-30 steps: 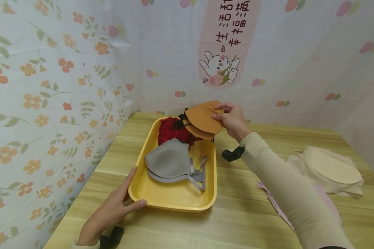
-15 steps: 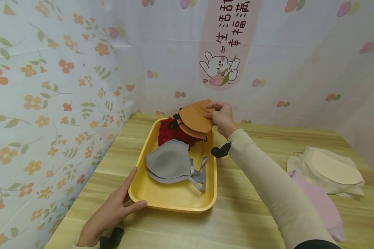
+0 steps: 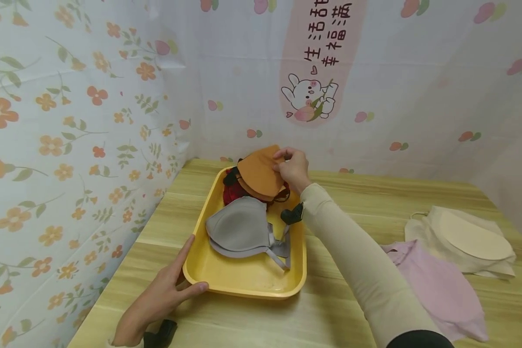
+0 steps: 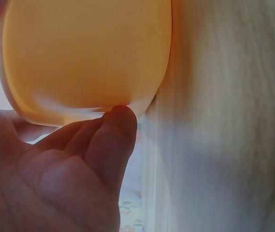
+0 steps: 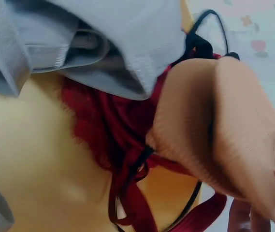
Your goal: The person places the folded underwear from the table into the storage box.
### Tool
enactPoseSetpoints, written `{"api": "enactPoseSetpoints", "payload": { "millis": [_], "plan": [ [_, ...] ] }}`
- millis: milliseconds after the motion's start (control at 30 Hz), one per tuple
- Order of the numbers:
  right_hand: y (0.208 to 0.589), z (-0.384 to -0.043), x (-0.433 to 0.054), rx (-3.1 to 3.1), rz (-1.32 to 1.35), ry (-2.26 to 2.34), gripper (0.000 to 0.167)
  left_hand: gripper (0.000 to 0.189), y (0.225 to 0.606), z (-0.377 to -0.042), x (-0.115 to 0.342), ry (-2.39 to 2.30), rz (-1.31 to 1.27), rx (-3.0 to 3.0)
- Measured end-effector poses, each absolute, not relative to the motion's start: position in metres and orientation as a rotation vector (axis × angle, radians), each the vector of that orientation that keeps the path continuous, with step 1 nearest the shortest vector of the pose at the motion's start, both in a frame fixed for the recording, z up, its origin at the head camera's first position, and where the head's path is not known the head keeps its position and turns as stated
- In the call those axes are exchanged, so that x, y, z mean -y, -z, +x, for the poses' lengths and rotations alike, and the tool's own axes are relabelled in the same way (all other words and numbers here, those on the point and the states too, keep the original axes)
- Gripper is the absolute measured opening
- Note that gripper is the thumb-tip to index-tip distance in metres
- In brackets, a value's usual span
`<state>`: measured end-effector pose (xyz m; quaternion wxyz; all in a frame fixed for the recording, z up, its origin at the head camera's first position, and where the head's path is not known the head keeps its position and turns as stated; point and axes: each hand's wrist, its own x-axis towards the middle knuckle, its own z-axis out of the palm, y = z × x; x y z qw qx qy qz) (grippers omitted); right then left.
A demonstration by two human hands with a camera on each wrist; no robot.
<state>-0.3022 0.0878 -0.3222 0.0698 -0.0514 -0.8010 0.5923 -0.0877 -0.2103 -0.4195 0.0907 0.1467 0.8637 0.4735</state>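
Note:
My right hand (image 3: 293, 166) pinches the edge of an orange folded bra (image 3: 258, 173) with dark straps, over the back of a yellow tray (image 3: 243, 290). Beneath it lies a dark red lace bra (image 5: 106, 113), partly covered in the head view. In front of these, a grey bra (image 3: 239, 224) rests in the tray with its cups folded together and straps to the right. My left hand (image 3: 158, 295) grips the tray's near left corner, thumb along the front and fingers on the left side. In the left wrist view the thumb (image 4: 115, 140) presses against the tray wall.
On the right of the wooden table (image 3: 335, 309) lie a pink garment (image 3: 448, 295) and a cream garment (image 3: 470, 239), partly overlapping. My right forearm passes beside the pink one. Patterned cloths (image 3: 239, 87) hang behind and to the left of the table.
My right hand has moved left with the orange bra, bringing it lower over the red one. More of the pink garment shows beside my forearm. The left hand keeps its hold on the tray.

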Motion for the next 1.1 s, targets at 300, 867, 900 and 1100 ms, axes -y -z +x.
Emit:
{"api": "enactPoseSetpoints", "payload": {
  "millis": [300, 867, 900, 1100],
  "plan": [
    [0.335, -0.300, -0.081, 2.497, -0.096, -1.714, 0.026, 0.100, 0.419, -0.089, 0.211, -1.411, 0.437, -2.564],
    [0.351, -0.300, -0.077, 2.850, 0.419, -0.967, 0.044, 0.100, 0.418, -0.088, 0.210, -1.458, 0.445, -2.524],
    [0.352, -0.300, -0.078, 2.858, 0.445, -0.925, 0.045, 0.100, 0.418, -0.088, 0.209, -1.456, 0.446, -2.527],
    [0.356, -0.302, -0.082, 2.904, 0.481, -0.827, 0.046, 0.100, 0.418, -0.087, 0.208, -1.460, 0.434, -2.524]
  ]
}}
